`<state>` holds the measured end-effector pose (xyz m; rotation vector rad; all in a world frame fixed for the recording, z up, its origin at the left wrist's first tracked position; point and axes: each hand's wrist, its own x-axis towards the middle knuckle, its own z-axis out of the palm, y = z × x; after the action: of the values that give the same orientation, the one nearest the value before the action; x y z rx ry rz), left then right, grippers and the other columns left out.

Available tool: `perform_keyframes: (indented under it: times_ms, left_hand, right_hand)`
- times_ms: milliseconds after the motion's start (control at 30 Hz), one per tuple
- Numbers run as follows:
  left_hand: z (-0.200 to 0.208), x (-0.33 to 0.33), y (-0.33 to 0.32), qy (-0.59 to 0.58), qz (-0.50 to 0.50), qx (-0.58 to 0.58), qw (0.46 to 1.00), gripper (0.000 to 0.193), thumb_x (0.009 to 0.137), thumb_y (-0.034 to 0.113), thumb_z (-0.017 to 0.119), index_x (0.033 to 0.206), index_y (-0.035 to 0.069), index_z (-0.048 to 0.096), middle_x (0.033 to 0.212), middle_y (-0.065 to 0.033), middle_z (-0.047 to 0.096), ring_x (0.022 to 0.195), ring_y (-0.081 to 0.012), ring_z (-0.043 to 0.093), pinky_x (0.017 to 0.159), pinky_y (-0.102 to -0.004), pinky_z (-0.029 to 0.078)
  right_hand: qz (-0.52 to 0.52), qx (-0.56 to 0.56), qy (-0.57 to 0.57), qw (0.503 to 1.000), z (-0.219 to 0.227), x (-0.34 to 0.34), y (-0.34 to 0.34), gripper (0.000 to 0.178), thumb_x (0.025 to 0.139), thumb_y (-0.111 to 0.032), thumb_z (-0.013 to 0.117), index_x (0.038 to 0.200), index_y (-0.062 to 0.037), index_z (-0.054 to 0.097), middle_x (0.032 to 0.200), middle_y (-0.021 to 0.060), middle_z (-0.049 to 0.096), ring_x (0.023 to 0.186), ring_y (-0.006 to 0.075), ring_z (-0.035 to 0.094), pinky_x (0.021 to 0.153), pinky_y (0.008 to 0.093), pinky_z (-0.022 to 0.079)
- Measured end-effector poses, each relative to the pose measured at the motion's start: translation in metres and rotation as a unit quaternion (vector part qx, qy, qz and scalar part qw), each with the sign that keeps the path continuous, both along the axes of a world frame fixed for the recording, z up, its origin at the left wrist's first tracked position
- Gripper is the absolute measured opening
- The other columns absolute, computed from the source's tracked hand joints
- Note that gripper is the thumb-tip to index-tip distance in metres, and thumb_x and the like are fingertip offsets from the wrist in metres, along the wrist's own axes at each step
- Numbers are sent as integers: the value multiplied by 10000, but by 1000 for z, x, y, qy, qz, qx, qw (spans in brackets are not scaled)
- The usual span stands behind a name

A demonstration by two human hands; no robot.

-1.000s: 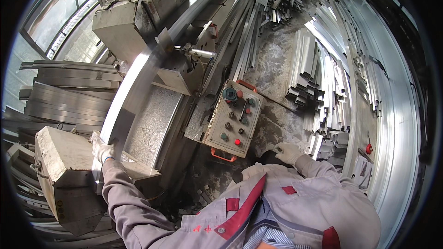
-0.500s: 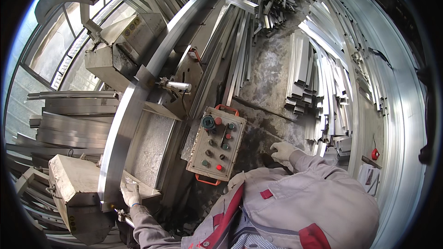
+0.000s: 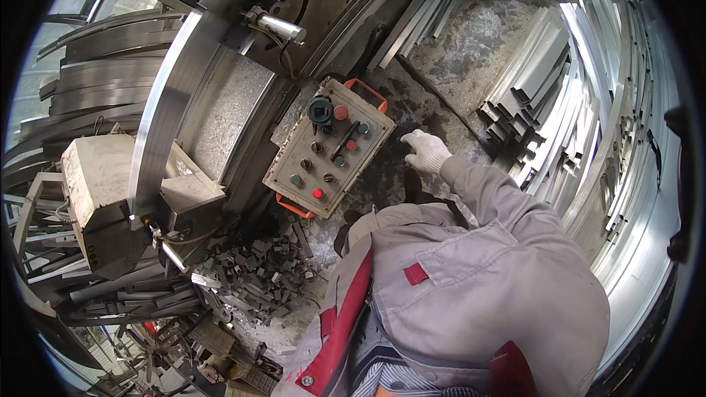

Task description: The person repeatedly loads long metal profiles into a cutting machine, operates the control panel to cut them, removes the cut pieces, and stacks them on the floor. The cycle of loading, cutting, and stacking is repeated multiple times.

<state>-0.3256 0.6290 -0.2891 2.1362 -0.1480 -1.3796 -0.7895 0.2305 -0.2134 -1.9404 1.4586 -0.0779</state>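
Observation:
My right hand (image 3: 426, 150), in a white knitted glove, hovers just right of a control box (image 3: 329, 148). Its fingers are loosely bent and apart, with nothing seen between them. The box has a worn pale face with red, green and black buttons and knobs, a large dark green knob, and orange handles at both ends. One red button (image 3: 318, 193) near its lower end looks lit. My left hand is out of view. On the left, a long silver aluminium profile (image 3: 163, 95) lies along the machine, its near end beside a beige machine housing (image 3: 99, 187).
A pneumatic cylinder (image 3: 276, 26) sits above the machine bed. Small metal offcuts (image 3: 257, 276) are heaped on the floor near the machine's near end. Stacked profiles (image 3: 540, 59) lie to the right, with more strips (image 3: 110, 66) at the left.
The view has shifted toward the machine's near end. My left hand, earlier at the profile's near end, has left the picture. My right hand has moved forward, closer to the control box.

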Motion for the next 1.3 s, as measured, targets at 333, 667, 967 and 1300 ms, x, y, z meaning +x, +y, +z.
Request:
perform_keyframes:
  times_ms: [333, 667, 967, 1300]
  left_hand:
    - [6, -31, 6, -18, 55, -43, 997, 591, 1069, 525, 764, 1484, 107, 721, 1028, -62, 806, 824, -227, 749, 705, -373, 592]
    - [-42, 3, -71, -21, -178, 1, 984, 591, 1060, 540, 759, 1467, 113, 738, 1078, -83, 810, 906, -245, 752, 776, -381, 589]
    - [-53, 27, -120, -22, -252, -1, 967, 591, 1052, 554, 756, 1451, 118, 753, 1123, -101, 814, 980, -262, 755, 840, -389, 586]
    - [-53, 47, -136, -33, -295, -4, 955, 593, 1043, 569, 751, 1434, 124, 770, 1173, -121, 818, 1061, -280, 758, 912, -397, 584]
  right_hand:
    - [58, -163, -1, 985, 27, 58, -23, 738, 855, -200, 877, 1522, -81, 586, 1356, 163, 647, 1276, 395, 645, 1048, 505, 575]
    - [106, -175, 146, 968, 44, 106, -17, 716, 893, -150, 735, 1574, -14, 562, 1398, 162, 595, 1283, 358, 623, 1042, 467, 549]
    - [37, -127, 231, 964, 41, 144, -19, 607, 1004, -189, 695, 1578, -33, 577, 1385, 109, 683, 1247, 286, 687, 954, 442, 573]
    - [34, 3, 219, 975, 57, 147, -23, 869, 947, -130, 754, 1727, 2, 394, 1323, 171, 789, 1155, 338, 803, 899, 507, 631]
